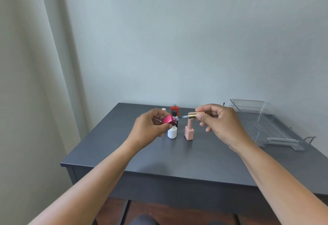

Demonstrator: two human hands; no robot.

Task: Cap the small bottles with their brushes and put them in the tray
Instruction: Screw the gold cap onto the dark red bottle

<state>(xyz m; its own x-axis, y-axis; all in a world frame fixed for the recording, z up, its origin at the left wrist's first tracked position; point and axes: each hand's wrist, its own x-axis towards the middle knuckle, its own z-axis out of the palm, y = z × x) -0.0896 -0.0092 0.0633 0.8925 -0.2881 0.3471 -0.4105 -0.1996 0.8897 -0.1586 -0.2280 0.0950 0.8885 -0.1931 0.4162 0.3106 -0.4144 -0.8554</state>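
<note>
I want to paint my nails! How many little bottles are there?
5: magenta bottle in left hand; white, pink, red, black on table. Others may hide.

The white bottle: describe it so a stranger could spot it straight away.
Start at the dark grey table and look near its middle, just below the left hand. There the white bottle stands upright, left of the pale pink bottle. It alone is round, squat and plain white.

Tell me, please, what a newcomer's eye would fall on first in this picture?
The two hands raised mid-table: the left hand tilts a magenta metallic bottle, while the right hand aims a gold-capped brush at its neck. A clear plastic tray sits far right.
</note>
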